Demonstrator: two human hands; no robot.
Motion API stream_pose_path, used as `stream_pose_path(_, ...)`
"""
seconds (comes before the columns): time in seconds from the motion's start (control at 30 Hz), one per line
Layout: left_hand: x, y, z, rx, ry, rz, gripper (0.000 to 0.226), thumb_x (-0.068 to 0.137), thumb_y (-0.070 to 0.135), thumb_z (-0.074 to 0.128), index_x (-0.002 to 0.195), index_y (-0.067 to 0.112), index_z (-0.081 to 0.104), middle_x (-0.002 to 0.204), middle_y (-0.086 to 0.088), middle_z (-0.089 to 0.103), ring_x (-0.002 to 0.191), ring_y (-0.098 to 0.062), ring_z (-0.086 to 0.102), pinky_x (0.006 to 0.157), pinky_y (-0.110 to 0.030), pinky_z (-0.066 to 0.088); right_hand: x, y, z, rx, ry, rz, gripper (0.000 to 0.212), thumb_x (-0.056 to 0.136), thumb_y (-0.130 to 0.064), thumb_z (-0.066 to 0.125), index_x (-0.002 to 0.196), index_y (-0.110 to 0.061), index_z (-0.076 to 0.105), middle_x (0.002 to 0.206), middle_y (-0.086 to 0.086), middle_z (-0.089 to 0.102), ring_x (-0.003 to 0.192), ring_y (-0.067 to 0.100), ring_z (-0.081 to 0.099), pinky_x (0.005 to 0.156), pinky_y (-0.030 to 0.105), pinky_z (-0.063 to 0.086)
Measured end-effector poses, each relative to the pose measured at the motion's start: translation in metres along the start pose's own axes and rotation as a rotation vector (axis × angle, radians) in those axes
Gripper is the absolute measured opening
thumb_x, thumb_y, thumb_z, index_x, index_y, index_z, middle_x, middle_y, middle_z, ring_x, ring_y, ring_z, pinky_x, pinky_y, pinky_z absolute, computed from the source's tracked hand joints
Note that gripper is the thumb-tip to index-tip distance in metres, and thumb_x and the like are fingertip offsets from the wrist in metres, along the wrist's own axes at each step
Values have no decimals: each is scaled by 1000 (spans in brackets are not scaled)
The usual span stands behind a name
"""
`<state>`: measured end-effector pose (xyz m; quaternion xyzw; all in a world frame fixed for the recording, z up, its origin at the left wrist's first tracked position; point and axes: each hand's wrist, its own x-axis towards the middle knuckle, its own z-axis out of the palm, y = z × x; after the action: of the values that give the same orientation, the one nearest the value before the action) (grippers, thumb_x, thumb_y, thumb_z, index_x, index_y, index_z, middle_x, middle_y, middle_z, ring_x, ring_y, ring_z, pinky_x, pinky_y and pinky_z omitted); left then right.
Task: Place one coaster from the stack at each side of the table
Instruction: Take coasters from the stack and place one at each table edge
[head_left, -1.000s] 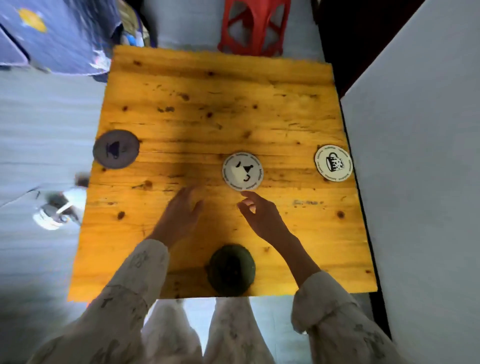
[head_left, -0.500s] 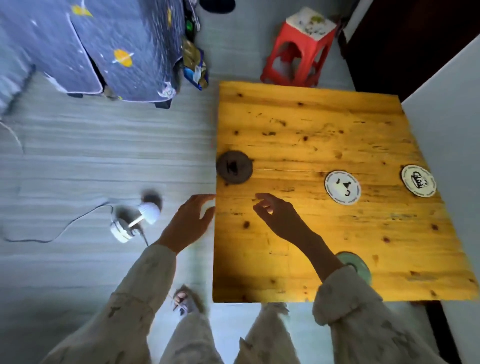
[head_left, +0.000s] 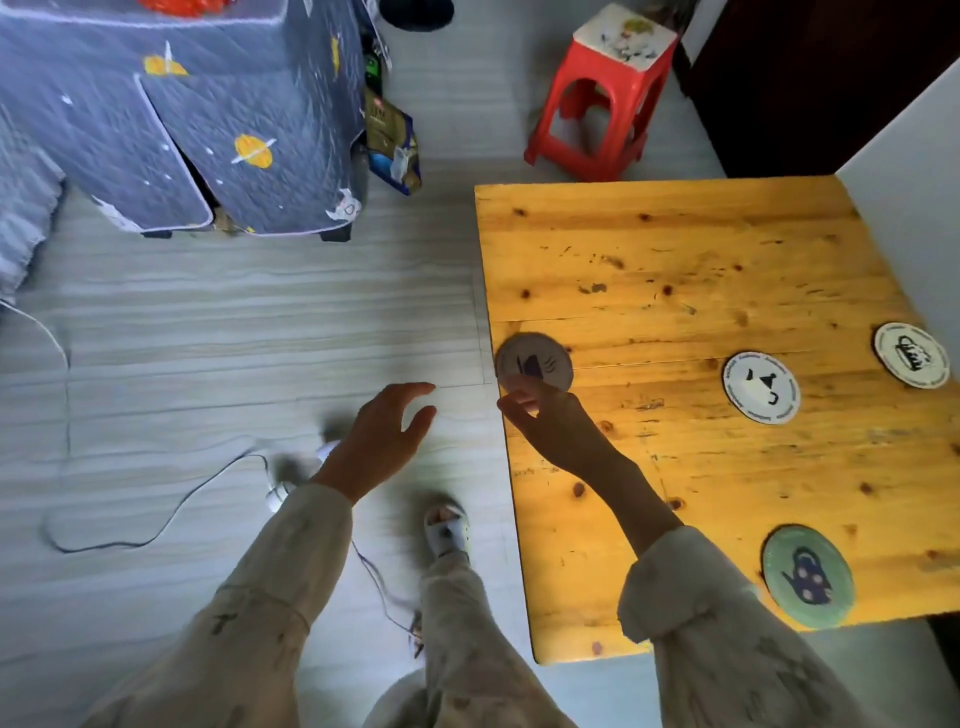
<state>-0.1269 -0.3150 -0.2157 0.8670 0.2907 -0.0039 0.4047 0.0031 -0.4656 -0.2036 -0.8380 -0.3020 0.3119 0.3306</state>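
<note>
The round grey-white coaster with a dark cup print (head_left: 535, 362) lies flat at the left edge of the square yellow pine table (head_left: 691, 249), about midway along that edge, its rim right at the table's lip. My right hand (head_left: 558, 428) reaches it from the near side, thumb and forefinger closed toward each other at the coaster's near rim; whether they pinch the disc or only touch it I cannot tell. My left hand (head_left: 379, 441) hangs off the table's left edge over the pale floor, fingers loosely spread, holding nothing. To do this well, I judge I should nudge the disc slightly inward so its whole face rests on wood, press it flat, then let go without dragging it. Being round, the coaster has no long axis; only the print gives it a direction, and the cup looks turned sideways to me, though blur keeps me from saying more. Toward the table's centre sits a white round coaster with black marks (head_left: 761, 387), at the right edge a white coaster with a black drawing (head_left: 911, 355), and at the near edge a green round coaster with a blue teapot (head_left: 808, 576). The table's far side carries none. Beyond that far side stands a red plastic stool (head_left: 597, 104).
</note>
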Motion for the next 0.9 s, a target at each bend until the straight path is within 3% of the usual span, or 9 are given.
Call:
stream_pose_path(0.23,91,-6,-27,10,-85,23,35,91,20,48,125,13,50,131,-9,53,121,-23,49,102,-35,38,87,-9,-18,38,18,78,36,93,-19,51,128,-8,50,121,14,64,112,25,60,98,39,48)
stream_pose_path(0.63,306,19,-112,48,-93,97,34,90,21,48,124,14,50,128,-10,56,119,-23,51,96,-31,38,278,-67,-88,18,60,67,37,94,-22,50,129,-9,49,124,14,63,112,25,61,83,22,41)
stream_pose_path(0.9,443,23,-156,35,-165,150,34,91,16,48,123,8,51,130,-14,55,121,-24,50,100,-27,35,394,-96,-118,27,136,140,37,94,-24,51,128,-11,50,123,13,64,112,24,61,92,32,46)
